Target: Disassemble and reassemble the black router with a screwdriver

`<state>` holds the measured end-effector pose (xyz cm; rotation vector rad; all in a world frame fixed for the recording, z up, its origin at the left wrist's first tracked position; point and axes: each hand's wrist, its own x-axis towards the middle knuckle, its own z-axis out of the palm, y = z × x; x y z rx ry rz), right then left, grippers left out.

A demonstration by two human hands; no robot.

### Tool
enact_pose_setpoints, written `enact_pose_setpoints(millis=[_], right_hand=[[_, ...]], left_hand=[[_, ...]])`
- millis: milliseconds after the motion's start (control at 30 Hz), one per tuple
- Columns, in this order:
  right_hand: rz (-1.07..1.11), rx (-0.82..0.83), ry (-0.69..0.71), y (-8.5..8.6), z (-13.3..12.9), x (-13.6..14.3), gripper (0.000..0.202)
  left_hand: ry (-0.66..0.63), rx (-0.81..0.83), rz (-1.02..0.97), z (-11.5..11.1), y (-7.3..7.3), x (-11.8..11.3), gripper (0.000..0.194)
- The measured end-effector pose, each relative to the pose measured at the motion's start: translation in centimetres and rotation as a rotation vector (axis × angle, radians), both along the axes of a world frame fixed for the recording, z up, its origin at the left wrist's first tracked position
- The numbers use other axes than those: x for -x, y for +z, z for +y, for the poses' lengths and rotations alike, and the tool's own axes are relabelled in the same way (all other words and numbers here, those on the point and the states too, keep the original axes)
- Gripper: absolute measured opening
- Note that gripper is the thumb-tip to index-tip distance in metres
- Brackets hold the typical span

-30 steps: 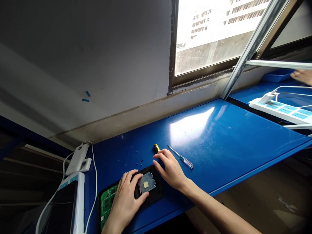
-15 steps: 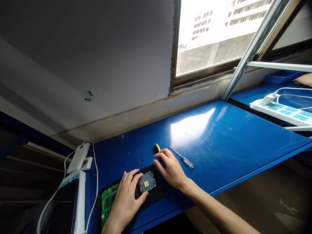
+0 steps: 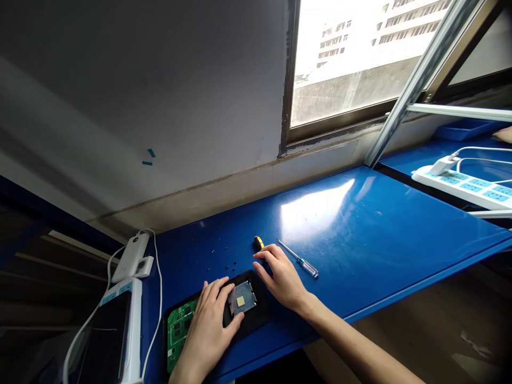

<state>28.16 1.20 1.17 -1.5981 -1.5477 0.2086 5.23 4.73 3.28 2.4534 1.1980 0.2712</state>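
Observation:
My left hand (image 3: 210,328) lies with fingers spread across a dark device casing (image 3: 259,316), which holds a green circuit board (image 3: 178,329). Between its thumb and fingertips shows a silvery metal plate (image 3: 248,294) with a small pale square on it. My right hand (image 3: 281,278) hovers by the casing's far right corner, thumb and fingers apart. Just beyond its fingertips is a yellow-and-black handle (image 3: 258,243), partly hidden by the hand. A screwdriver with a clear handle (image 3: 308,267) lies to the right. Several tiny dark screws (image 3: 228,268) are scattered behind the casing.
At the left stand a white power strip (image 3: 135,304), a dark-screened phone-like slab (image 3: 104,336) and a white charger with cables (image 3: 130,258). Another power strip (image 3: 460,184) lies beyond the metal frame (image 3: 414,80) at right. A wall and window border the blue table (image 3: 380,240).
Both hands keep nearly the same pose and place. The whole view has shifted very slightly; nothing is taken up or let go.

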Motion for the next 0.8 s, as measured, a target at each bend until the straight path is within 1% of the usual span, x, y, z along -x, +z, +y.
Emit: enact_pose_setpoints(millis=[133, 200, 267, 400, 433, 500, 533, 633, 800], right_hand=[[-0.015, 0.0, -0.003, -0.1, 0.1, -0.1, 0.012], [-0.023, -0.006, 0.003, 0.3, 0.3, -0.2, 0.012], [-0.035, -0.016, -0.006, 1.0, 0.8, -0.4, 0.013], [-0.103, -0.013, -0.07, 3.3, 2.8, -0.8, 0.018], [-0.159, 0.036, -0.096, 3.8, 3.4, -0.9, 0.021], [-0.32, 0.234, -0.186, 4.5, 4.5, -1.1, 0.027], [-0.353, 0.286, -0.198, 4.6, 5.0, -1.1, 0.028], [-0.413, 0.398, -0.22, 4.3, 5.7, -0.9, 0.026], [-0.445, 0.485, -0.209, 2.9, 5.2, -0.5, 0.03]], left_hand=[[0.037, -0.035, -0.043, -0.9, -0.5, 0.2, 0.041], [0.081, -0.08, -0.092, -1.6, -0.7, 0.4, 0.039], [0.133, -0.144, -0.154, -2.2, -0.9, 0.6, 0.037], [0.206, -0.221, -0.207, -2.9, -1.4, 0.9, 0.035], [0.221, -0.237, -0.209, -3.0, -1.6, 0.9, 0.034], [0.248, -0.285, -0.214, -3.2, -1.8, 0.8, 0.034], [0.257, -0.316, -0.221, -3.3, -1.9, 0.7, 0.033], [0.26, -0.383, -0.229, -3.7, -2.0, 0.6, 0.028], [0.224, -0.388, -0.194, -4.0, -2.1, 0.3, 0.018]])
